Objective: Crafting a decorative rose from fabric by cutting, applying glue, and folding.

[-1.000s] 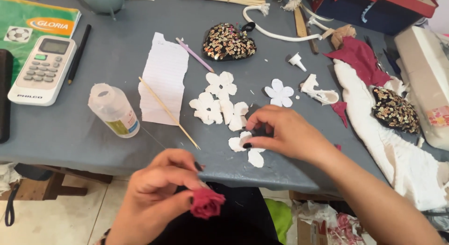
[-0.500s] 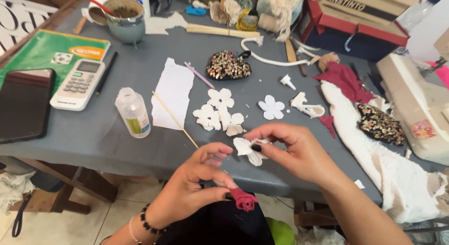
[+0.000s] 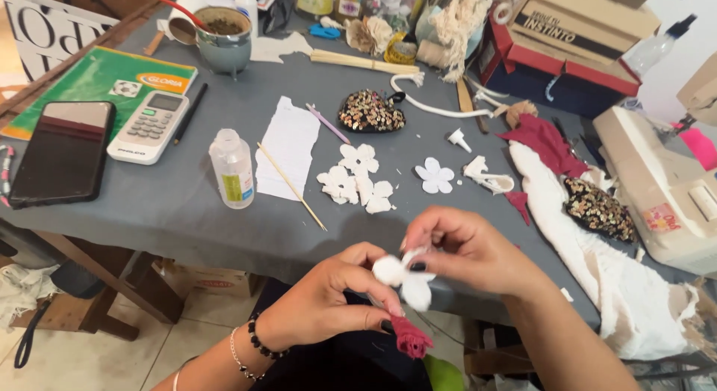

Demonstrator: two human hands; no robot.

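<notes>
My left hand grips a small dark red fabric rose by its base, just below the table's front edge. My right hand pinches a white flower-shaped cutout and holds it right above the rose, against my left fingers. On the grey tabletop beyond my hands lie several more white petal cutouts and a single one. A thin wooden stick lies next to them.
A small glue bottle stands left of the stick, with white paper, a remote control and a dark phone. Sequined heart pieces, dark red fabric, white cloth and a sewing machine lie to the right.
My right hand has lifted the white cutout off the table edge and brought it over the red rose. My left hand rose to meet it. The view has tilted up.
</notes>
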